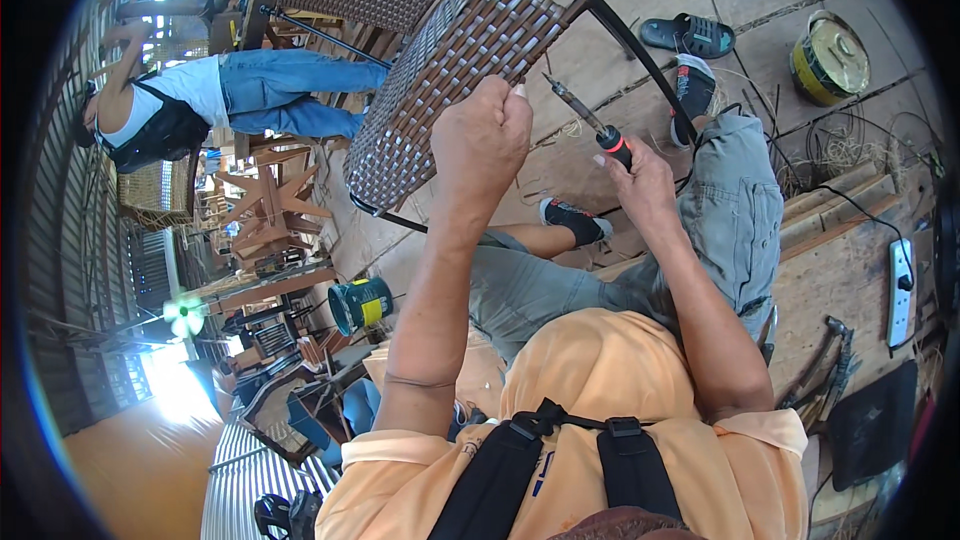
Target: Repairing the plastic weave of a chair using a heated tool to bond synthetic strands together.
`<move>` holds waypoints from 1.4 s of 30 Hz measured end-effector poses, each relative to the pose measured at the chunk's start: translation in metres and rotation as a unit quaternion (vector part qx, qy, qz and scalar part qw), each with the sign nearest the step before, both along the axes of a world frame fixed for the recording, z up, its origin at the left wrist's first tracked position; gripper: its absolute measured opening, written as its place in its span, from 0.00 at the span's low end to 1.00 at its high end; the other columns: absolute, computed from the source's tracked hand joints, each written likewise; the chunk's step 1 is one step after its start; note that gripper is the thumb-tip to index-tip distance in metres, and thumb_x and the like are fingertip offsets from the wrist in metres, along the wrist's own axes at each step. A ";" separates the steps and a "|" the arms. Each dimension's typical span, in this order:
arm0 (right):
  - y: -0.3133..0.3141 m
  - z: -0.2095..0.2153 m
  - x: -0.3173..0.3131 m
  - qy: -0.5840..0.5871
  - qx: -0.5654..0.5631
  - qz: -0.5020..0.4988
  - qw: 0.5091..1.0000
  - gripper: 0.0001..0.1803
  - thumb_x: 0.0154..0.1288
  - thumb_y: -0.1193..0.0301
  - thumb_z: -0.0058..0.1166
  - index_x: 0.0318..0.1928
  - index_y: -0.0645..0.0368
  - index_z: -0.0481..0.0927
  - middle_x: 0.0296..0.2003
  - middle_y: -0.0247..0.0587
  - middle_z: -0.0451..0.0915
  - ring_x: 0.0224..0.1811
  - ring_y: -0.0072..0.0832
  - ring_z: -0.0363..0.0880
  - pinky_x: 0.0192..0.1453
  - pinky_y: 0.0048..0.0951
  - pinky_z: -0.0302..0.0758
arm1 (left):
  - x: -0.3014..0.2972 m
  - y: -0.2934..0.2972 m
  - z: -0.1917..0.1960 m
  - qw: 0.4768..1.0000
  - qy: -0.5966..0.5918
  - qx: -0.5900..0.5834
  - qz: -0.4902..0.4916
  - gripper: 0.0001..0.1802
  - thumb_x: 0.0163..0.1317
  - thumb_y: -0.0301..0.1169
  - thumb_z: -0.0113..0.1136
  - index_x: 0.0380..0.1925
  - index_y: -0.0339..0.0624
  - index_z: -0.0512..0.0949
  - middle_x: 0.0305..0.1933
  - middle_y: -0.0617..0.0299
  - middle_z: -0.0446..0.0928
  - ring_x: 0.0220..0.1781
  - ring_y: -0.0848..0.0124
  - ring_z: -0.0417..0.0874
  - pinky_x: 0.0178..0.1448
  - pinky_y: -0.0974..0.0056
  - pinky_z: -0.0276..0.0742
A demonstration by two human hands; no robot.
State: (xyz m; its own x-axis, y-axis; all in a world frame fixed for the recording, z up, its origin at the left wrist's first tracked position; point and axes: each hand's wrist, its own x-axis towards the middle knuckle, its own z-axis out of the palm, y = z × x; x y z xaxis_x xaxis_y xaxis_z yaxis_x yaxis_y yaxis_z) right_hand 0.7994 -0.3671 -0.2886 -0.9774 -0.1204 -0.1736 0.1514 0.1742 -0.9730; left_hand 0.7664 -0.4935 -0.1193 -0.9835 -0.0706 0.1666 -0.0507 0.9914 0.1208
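Observation:
Before me a chair with a brown woven seat [450,65] stands on a black metal frame [640,50]. My left hand [483,143] is closed in a fist against the lower edge of the weave. Its fingertips face away from view, so whatever they grip is hidden. In my right hand [640,183] is a soldering iron [578,105], held by its black and red handle. The iron's metal tip points up and left, a little to the right of my left fist and apart from the weave.
A power strip [901,292] with a plugged-in cord lies at right, near pliers-like tools [828,365]. A yellow-and-black bucket [830,58] and a sandal [688,36] are at far right. A dark green bucket [360,306] stands left. Another person [230,90] works at far left.

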 end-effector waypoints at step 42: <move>0.016 0.016 -0.009 0.099 0.152 0.018 0.983 0.12 0.57 0.68 0.60 0.35 0.60 0.71 0.30 0.49 0.74 0.36 0.49 0.75 0.38 0.45 0.70 | 0.005 -0.007 0.000 0.995 0.010 0.089 -0.049 0.12 0.59 0.30 0.54 0.19 0.38 0.70 0.14 0.49 0.69 0.15 0.56 0.73 0.23 0.61 0.69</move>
State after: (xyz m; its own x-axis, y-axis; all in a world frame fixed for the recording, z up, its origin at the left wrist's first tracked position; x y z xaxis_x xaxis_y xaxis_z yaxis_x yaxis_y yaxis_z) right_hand 0.7904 -0.3513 -0.2724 -0.9917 -0.1276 -0.0128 -0.0482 0.4632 -0.8849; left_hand 0.7714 -0.5008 -0.1189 -0.9838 -0.0052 0.1792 0.0488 0.9540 0.2958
